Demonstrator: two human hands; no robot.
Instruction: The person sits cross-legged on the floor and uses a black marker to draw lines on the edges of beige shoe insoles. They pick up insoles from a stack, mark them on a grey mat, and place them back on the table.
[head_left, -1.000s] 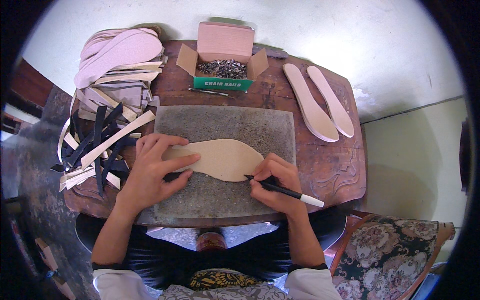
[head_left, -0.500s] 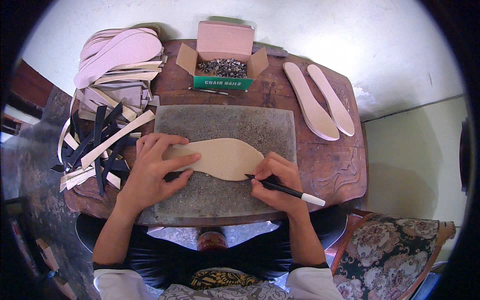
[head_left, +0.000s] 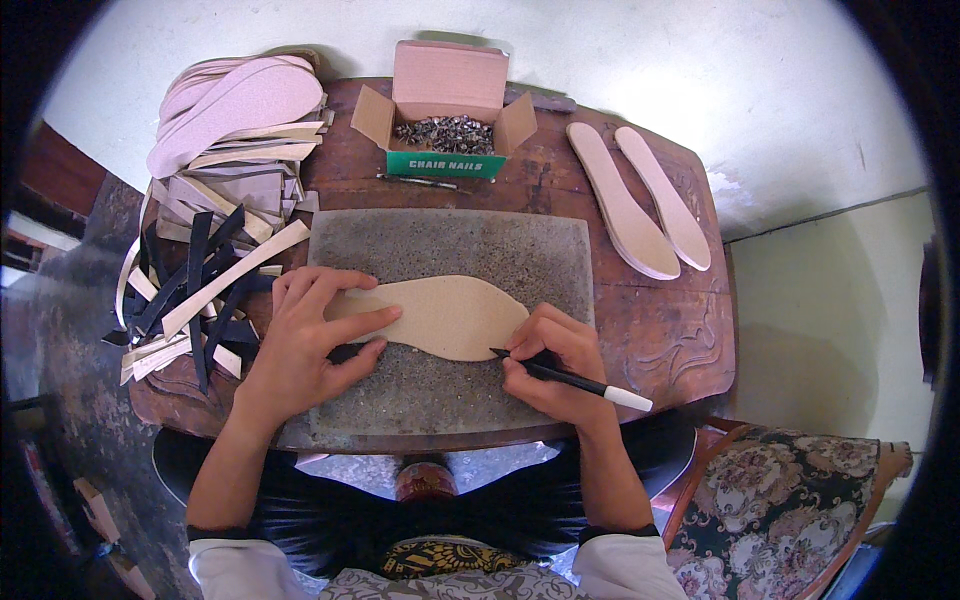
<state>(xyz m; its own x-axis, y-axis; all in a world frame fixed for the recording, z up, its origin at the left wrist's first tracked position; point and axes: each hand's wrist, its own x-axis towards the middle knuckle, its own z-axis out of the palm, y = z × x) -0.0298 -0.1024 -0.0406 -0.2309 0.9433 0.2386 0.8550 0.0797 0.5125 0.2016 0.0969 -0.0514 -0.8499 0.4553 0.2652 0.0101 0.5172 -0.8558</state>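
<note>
Hands: both rest on the grey slab (head_left: 450, 250), well apart from each other, one at each end of the tan sole-shaped pattern (head_left: 450, 315).
Left hand: the left hand (head_left: 305, 345) lies flat with fingers spread, pressing the narrow heel end of the pattern down onto the slab; it grips nothing.
Right hand: the right hand (head_left: 550, 365) is closed around a black pen (head_left: 570, 378) with a white end, held like a writing tool; the pen's tip touches the slab right at the pattern's near edge, at the broad toe end.
Pattern: it lies flat across the middle of the slab, lengthwise from left to right, heel to the left, toe to the right.
Slab: a speckled grey rectangular plate, lying on a dark wooden table (head_left: 690, 340) and reaching the table's near edge.
Beyond the slab: an open pink and green cardboard box (head_left: 445, 105) holding small metal nails; a thin dark tool lies between box and slab.
Right of the slab, farther back: two pale pink insoles (head_left: 640, 205) lie side by side, touching.
Left of the slab: a loose heap of black and cream strips (head_left: 200, 290), with a stack of pale pink soles (head_left: 235, 105) farther back.
Right of the table: a chair with a floral cushion (head_left: 780, 510).
</note>
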